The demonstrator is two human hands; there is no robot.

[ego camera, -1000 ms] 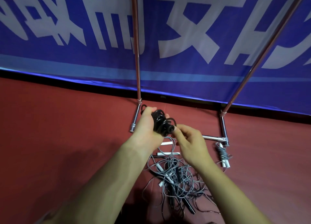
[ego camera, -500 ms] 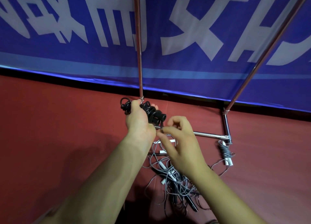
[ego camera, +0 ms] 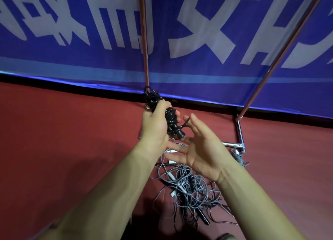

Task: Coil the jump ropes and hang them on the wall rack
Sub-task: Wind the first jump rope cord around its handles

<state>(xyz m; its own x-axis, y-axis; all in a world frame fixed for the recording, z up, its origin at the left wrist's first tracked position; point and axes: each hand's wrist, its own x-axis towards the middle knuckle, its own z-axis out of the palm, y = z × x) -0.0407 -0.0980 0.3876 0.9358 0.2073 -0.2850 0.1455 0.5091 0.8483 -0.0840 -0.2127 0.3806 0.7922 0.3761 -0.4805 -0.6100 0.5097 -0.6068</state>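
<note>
Left hand (ego camera: pixel 155 121) grips the black coiled jump rope (ego camera: pixel 168 116), keeping it bundled; right hand (ego camera: pixel 201 149) spread, empty.

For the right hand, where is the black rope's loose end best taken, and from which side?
Probably pinch the loose end near its tip, from the right: it juts toward the open right hand, while the left hand grips the coiled black rope round its middle.
</note>
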